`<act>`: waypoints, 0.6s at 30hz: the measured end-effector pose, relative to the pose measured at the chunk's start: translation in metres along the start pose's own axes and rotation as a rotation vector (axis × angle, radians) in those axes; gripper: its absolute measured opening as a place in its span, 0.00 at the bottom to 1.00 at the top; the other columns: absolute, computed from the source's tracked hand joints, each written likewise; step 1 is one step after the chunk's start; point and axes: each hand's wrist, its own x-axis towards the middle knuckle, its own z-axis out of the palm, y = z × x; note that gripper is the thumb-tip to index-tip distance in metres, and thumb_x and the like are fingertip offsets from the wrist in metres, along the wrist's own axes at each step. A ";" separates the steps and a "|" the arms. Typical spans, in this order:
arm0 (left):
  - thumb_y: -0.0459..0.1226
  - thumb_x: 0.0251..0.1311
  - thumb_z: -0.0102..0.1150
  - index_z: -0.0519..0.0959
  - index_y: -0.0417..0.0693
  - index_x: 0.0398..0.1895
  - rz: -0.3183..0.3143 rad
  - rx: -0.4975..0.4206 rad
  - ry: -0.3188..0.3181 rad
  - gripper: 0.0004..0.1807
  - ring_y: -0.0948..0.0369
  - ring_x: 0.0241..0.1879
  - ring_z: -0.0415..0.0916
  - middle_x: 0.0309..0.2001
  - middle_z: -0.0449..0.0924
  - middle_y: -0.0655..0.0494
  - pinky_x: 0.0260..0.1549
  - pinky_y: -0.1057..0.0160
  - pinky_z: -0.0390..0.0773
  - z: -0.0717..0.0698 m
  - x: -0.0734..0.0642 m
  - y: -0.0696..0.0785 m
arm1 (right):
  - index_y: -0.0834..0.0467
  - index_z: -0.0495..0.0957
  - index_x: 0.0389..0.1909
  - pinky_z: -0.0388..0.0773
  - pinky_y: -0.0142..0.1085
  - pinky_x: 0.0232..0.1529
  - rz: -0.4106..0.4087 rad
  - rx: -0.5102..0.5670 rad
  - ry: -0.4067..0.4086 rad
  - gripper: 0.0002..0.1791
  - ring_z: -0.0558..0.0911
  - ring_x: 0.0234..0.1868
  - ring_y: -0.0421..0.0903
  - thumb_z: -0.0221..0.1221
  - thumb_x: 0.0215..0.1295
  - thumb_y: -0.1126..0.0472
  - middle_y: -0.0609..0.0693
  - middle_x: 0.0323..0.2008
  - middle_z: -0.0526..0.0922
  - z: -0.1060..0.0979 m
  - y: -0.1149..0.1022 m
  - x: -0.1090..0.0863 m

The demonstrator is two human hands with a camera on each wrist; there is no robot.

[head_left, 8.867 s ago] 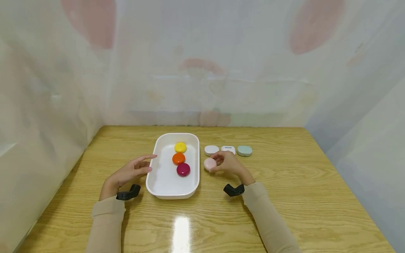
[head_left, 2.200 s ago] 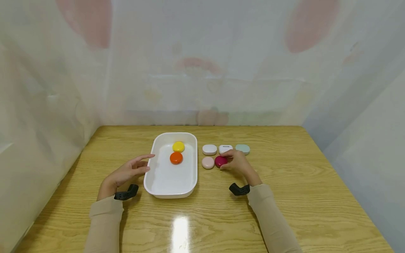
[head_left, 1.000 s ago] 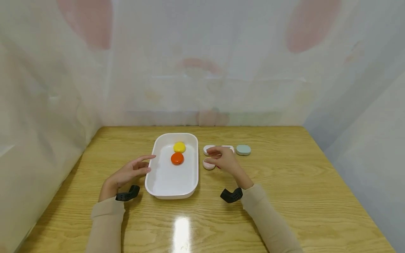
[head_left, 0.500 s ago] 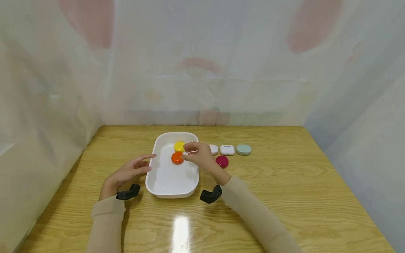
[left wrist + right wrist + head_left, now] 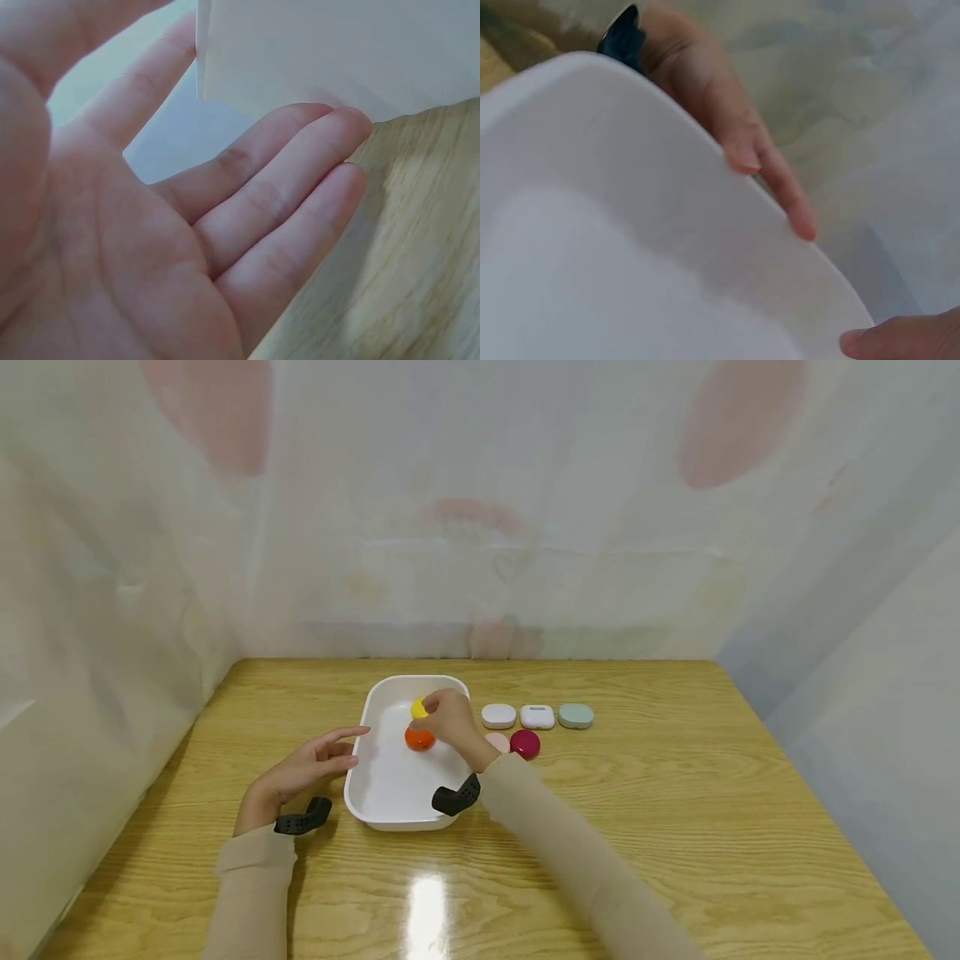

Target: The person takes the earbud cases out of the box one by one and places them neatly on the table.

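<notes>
My left hand (image 5: 307, 767) stays at the left side of a white tray (image 5: 390, 789). In the right wrist view, its thumb and index fingertip touch the tray's rim; the left wrist view has its other fingers loosely extended near the outer wall (image 5: 300, 52). My right hand (image 5: 456, 724) is inside the tray's right half, thumb and fingers parted. Its thumb reaches the glossy round orange case (image 5: 420, 740), and its fingers partly cover the round yellow case (image 5: 418, 707) behind. A fingertip (image 5: 900, 339) of the right hand shows at the corner of the right wrist view.
Right of the tray stand an oval white case (image 5: 498, 717), a white case with a small slot-like mark (image 5: 537, 717) and a pale green case (image 5: 576, 716). Before them lie round pink (image 5: 498, 742) and magenta (image 5: 525, 744) cases. A patterned curtain (image 5: 480, 585) hangs behind the table.
The pink and then the magenta case were set down on the table. Since letting go of the magenta one, my right hand has moved left over the orange case. My left hand stays put.
</notes>
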 end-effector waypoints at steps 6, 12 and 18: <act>0.43 0.70 0.51 0.55 0.49 0.75 0.009 -0.002 0.001 0.33 0.59 0.56 0.73 0.64 0.68 0.33 0.57 0.58 0.73 0.000 -0.001 -0.001 | 0.64 0.81 0.46 0.78 0.34 0.49 0.079 -0.144 0.010 0.24 0.80 0.45 0.48 0.74 0.47 0.59 0.55 0.46 0.84 0.013 -0.001 0.004; 0.43 0.70 0.52 0.56 0.50 0.74 0.003 -0.004 0.000 0.32 0.57 0.58 0.73 0.64 0.69 0.34 0.58 0.57 0.73 -0.001 -0.001 -0.002 | 0.63 0.82 0.43 0.76 0.34 0.49 0.089 -0.189 0.042 0.24 0.79 0.43 0.49 0.76 0.44 0.60 0.55 0.44 0.85 0.022 0.003 0.005; 0.43 0.69 0.52 0.57 0.52 0.74 -0.002 0.001 0.000 0.32 0.56 0.58 0.73 0.64 0.69 0.35 0.59 0.53 0.72 -0.001 -0.001 -0.001 | 0.61 0.82 0.42 0.76 0.33 0.48 0.134 -0.202 0.040 0.24 0.79 0.42 0.47 0.77 0.41 0.60 0.54 0.44 0.85 0.027 0.005 0.008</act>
